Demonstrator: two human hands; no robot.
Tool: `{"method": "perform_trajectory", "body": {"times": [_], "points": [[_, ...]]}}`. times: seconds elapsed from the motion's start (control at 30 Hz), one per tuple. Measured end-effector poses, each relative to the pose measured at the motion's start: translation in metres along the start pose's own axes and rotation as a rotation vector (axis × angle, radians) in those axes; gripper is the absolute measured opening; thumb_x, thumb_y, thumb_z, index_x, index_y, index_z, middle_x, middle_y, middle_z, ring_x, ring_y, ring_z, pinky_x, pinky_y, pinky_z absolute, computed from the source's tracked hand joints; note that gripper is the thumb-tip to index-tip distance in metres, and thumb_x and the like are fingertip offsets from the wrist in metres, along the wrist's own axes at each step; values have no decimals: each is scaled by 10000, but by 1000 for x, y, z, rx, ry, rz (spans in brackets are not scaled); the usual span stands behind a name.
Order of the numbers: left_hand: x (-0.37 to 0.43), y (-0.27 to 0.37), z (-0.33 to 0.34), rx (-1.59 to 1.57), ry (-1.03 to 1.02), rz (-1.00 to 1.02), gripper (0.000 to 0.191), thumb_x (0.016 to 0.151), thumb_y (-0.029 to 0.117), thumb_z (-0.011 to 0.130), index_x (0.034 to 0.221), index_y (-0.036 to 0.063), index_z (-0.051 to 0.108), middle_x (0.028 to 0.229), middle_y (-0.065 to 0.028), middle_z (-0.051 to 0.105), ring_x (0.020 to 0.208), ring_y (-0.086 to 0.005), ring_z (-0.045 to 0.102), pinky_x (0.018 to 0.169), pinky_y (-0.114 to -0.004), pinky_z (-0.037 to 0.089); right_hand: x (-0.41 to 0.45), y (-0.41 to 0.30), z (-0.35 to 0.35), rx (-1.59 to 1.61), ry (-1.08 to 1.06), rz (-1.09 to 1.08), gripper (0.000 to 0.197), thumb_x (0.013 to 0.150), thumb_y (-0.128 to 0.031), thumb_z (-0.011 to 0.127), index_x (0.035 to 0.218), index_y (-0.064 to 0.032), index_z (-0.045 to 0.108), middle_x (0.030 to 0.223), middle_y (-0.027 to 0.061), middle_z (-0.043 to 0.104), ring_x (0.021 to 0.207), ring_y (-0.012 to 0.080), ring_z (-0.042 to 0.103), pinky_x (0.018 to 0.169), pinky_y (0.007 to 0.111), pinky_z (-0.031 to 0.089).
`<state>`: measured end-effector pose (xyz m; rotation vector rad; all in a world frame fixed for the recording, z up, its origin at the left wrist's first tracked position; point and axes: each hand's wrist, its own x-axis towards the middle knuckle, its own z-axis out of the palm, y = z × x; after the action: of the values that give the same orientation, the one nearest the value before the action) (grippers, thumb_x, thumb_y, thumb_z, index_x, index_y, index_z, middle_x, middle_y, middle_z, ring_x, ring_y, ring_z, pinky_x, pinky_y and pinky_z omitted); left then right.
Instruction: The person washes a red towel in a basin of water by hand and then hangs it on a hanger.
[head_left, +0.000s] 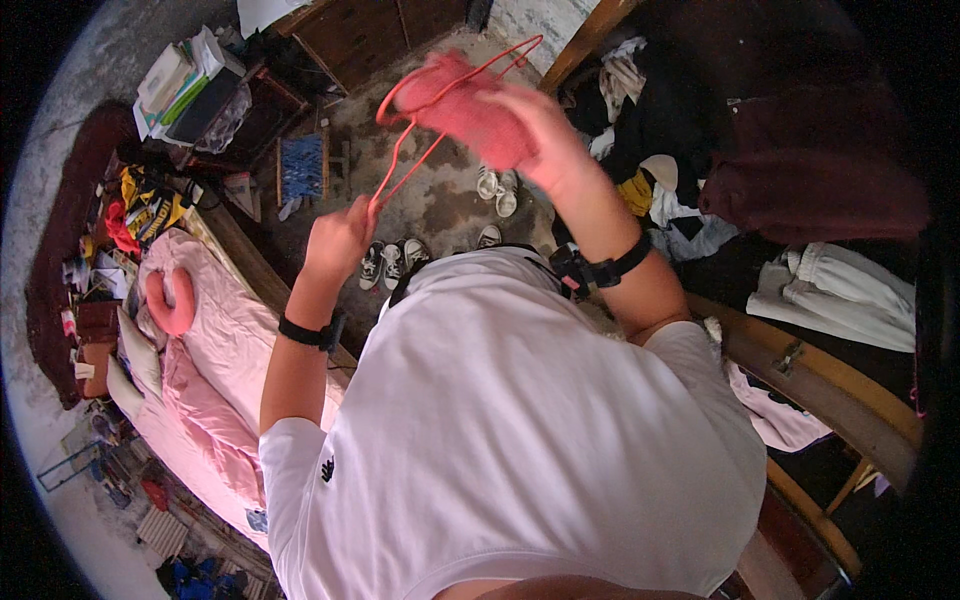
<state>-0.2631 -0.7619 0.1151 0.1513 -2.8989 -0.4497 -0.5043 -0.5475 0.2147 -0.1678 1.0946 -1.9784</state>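
Note:
My left hand (341, 232) is closed around one end of a red wire clothes hanger (425, 160), which slants up and to the right in front of me. A red knitted-looking cloth (465, 105), bunched and blurred, lies against the hanger's upper part, with some of the wire passing over it. My right hand (532, 127) grips this cloth; its fingers are blurred and partly hidden by the fabric. Both wrists wear black straps with small devices.
To the left is a bed with pink bedding (225, 300) and a pink neck pillow (171, 301). Sneakers (391, 262) stand on the concrete floor near a small stool (303, 169). Clothes hang and lie at right, beside a wooden rail (817, 375). Books (187, 82) are stacked upper left.

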Motion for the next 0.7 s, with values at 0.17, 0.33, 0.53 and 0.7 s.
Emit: {"method": "perform_trajectory", "body": {"times": [0.17,0.33,0.53,0.7], "points": [[4,5,-8,-45,67,-30,250,1042,274,560,870,92,551,574,-156,595,508,-375,615,441,-474,485,-6,5,17,-181,-112,15,347,971,-109,664,1299,2,641,1154,54,721,964,125,706,831,285,568],[13,19,-17,-6,39,-69,268,1039,288,563,851,99,545,561,-153,588,498,-372,614,445,-474,491,-11,19,20,-817,-154,-313,292,1010,-145,644,1235,41,651,1016,18,718,915,47,605,794,250,517],[9,15,-27,66,40,-30,280,1039,291,565,835,101,541,547,-144,584,479,-363,608,430,-466,487,-8,27,15,-665,-28,-345,233,957,-129,695,1128,11,622,961,56,708,881,102,634,789,307,527],[13,15,-19,65,-5,-30,276,1038,290,563,838,100,549,542,-143,581,476,-354,611,424,-462,486,-2,29,14,-670,-61,-379,236,952,-122,710,1106,0,579,998,70,695,904,110,634,806,310,528]]}}
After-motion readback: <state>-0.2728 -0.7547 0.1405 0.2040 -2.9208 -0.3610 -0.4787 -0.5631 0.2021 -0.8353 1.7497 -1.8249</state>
